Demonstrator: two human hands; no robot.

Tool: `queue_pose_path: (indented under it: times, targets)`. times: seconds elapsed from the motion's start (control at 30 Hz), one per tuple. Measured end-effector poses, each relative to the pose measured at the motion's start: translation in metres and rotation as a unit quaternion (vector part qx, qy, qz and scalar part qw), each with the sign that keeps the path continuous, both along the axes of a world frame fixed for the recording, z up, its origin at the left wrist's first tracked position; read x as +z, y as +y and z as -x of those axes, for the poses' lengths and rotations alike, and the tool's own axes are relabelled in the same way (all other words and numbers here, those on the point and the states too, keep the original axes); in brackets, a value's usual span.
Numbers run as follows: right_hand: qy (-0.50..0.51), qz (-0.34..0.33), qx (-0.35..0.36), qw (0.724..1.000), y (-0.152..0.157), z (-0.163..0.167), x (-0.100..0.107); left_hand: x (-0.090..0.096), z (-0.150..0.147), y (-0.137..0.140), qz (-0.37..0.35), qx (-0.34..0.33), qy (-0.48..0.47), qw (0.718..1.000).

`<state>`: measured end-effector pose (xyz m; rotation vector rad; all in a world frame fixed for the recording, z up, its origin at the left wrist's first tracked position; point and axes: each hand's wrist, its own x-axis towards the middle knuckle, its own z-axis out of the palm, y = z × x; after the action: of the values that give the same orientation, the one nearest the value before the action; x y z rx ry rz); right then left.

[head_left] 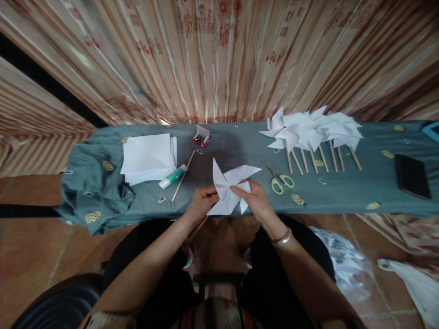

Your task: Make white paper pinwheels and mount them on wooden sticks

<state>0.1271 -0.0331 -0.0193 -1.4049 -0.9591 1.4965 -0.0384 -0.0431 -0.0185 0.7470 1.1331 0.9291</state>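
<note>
A white paper pinwheel point(224, 194) with pointed, folded blades is held between my two hands over the front part of the table. My left hand point(202, 201) pinches its left side, thumb and fingers together. On the right, my right hand point(255, 198) grips the paper, its thumb pressed near the pinwheel's middle. A thin, stick-like line runs down below my left wrist; I cannot tell whether it belongs to the pinwheel. Scissors point(277, 179) with yellow-green handles lie just right of the pinwheel. To the left are a wooden stick point(183, 176) and a green-and-white glue stick point(173, 177).
A stack of white paper point(147, 155) lies at the left, near a small open red box point(201, 137) of small metal pieces. Several stick-mounted pinwheels point(312, 130) lie in a row at the back right. A dark phone-like object point(412, 176) rests on the grey-green tablecloth point(353, 192).
</note>
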Motion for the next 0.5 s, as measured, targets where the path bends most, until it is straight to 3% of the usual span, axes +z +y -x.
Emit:
queue_pose_path:
  times: [0.23,0.5]
  targets:
    - [-0.027,0.007,0.053,0.998,-0.001,-0.004,0.001,0.005,-0.009,-0.021,0.057,0.05,-0.04,0.996]
    - [-0.08,0.006,0.198,0.977,0.001,-0.008,0.01,0.004,-0.014,-0.053,0.082,0.129,-0.071,0.986]
